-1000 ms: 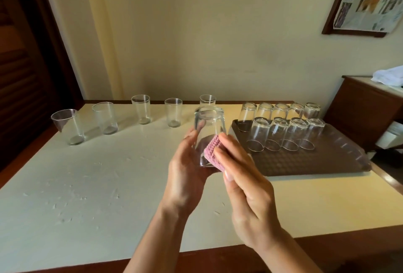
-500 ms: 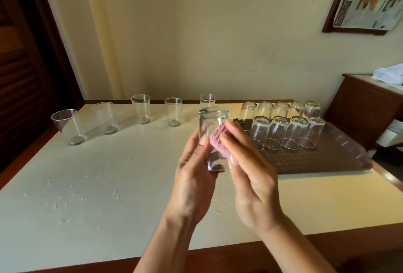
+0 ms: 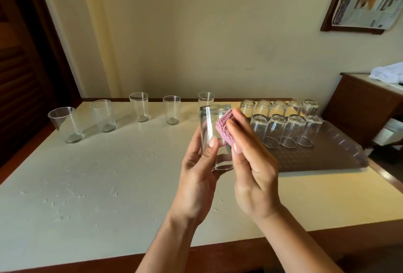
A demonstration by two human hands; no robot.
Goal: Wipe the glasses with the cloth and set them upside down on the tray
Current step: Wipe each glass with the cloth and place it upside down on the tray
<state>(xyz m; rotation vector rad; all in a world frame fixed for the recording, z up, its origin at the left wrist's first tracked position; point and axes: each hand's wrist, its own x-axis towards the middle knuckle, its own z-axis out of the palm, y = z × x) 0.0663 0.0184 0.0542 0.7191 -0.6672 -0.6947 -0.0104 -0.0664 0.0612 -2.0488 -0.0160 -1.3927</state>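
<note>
My left hand [image 3: 197, 176] grips a clear glass [image 3: 212, 133] above the middle of the table, its base turned up. My right hand [image 3: 250, 168] presses a folded pink knitted cloth [image 3: 224, 128] against the glass's right side, with the fingers curled over the cloth. A brown tray [image 3: 316, 157] lies on the right of the table and carries several glasses upside down [image 3: 287, 128] in two rows. Several upright glasses [image 3: 138, 107] stand in a line along the table's far edge.
The pale table [image 3: 109, 181] has a dark wooden rim. A dark wooden door fills the left. A wooden sideboard [image 3: 362, 107] with a white cloth on it stands right of the tray. A framed newspaper hangs on the wall at the upper right.
Both hands have risen and shifted slightly right with the glass. The cloth has slid from the glass's lower part up to near its upturned base.
</note>
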